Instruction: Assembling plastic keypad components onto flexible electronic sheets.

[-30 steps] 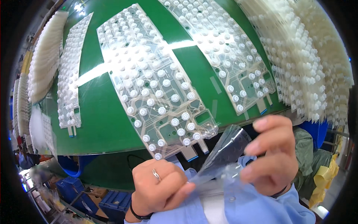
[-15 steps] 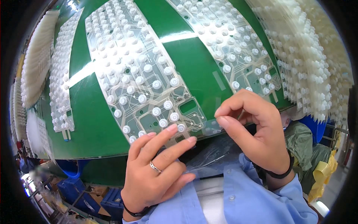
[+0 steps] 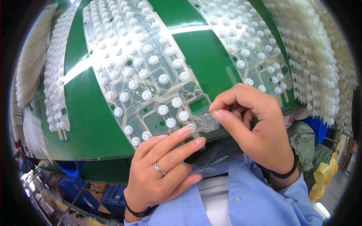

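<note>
The membrane sheet (image 3: 151, 75), clear with printed traces and rows of white domes (image 3: 163, 79), lies flat on the green desk (image 3: 90, 128), its near corner at the edge where both hands reach it. The left hand (image 3: 162, 169) lays spread fingers on that edge, seemingly to pin it down. The right hand (image 3: 256, 128) has thumb and forefinger pressed together on the corner film (image 3: 205, 120), a pinching grip. More sheets (image 3: 249, 41) lie alongside.

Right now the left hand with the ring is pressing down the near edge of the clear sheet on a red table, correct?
Not quite. In the head view the table is green, not red. The left hand with the ring does press the near edge of the clear sheet.
</note>
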`<state>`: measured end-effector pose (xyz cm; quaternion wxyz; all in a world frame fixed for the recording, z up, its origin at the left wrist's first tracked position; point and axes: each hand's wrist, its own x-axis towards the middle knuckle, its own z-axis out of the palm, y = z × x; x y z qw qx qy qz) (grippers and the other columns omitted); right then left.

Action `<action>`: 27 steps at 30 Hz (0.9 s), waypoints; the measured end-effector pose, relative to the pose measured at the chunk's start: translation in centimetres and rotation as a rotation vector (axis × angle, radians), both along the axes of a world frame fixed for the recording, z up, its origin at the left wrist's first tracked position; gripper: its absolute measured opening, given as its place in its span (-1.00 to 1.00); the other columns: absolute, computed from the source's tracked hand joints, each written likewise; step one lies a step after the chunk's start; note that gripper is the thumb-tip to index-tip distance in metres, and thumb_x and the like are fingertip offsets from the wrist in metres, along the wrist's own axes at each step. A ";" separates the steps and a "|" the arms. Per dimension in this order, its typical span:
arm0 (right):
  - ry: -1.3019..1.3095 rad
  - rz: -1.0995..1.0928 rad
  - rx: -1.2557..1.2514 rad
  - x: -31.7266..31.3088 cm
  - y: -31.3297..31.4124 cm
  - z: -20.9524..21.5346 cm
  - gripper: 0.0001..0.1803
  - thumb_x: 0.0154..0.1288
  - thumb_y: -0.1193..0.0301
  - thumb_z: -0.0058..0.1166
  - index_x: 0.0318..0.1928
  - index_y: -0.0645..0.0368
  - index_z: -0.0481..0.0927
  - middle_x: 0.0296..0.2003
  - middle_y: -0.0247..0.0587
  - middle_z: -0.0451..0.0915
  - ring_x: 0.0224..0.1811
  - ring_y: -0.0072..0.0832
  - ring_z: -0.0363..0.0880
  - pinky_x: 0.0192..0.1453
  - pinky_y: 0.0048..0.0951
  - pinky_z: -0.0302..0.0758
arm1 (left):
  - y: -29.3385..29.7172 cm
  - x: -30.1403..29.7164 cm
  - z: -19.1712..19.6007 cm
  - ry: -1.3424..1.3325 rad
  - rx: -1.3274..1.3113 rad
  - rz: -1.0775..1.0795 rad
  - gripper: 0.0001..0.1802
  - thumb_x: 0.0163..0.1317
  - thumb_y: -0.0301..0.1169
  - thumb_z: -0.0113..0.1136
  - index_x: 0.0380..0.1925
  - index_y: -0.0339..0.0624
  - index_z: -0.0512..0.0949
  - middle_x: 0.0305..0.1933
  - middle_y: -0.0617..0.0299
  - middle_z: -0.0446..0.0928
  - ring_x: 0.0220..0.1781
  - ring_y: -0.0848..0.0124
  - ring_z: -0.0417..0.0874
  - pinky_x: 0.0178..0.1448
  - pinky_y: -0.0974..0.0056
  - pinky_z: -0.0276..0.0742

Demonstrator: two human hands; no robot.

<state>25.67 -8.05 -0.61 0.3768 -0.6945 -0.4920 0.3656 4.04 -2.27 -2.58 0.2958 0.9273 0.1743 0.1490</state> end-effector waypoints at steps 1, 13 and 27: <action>0.005 -0.006 -0.003 0.0 0.0 0.0 -0.96 0.23 0.60 0.19 -0.29 0.25 0.64 -0.41 -0.43 0.55 -0.54 -0.83 0.31 -0.52 -0.73 0.16 | 0.0 0.0 0.0 -0.002 0.000 0.000 -0.53 0.24 0.00 0.22 -0.69 -0.06 0.45 0.04 0.22 0.69 0.24 0.11 0.58 0.19 0.10 0.39; -0.011 -0.009 -0.020 -0.1 0.1 0.0 -0.96 0.23 0.60 0.19 -0.29 0.25 0.65 -0.40 -0.43 0.54 -0.52 -0.83 0.32 -0.51 -0.73 0.15 | 0.2 0.0 0.1 -0.003 -0.009 -0.006 -0.55 0.23 -0.01 0.23 -0.69 -0.05 0.46 0.04 0.24 0.69 0.24 0.13 0.59 0.23 0.10 0.36; -0.070 -0.023 0.013 -0.4 0.1 -0.3 -0.94 0.20 0.64 0.19 -0.31 0.26 0.65 -0.41 -0.41 0.54 -0.56 -0.82 0.31 -0.53 -0.72 0.16 | 0.1 0.1 -0.1 -0.015 -0.005 -0.003 -0.57 0.22 -0.04 0.23 -0.68 -0.05 0.45 0.08 0.21 0.67 0.24 0.13 0.57 0.22 0.12 0.35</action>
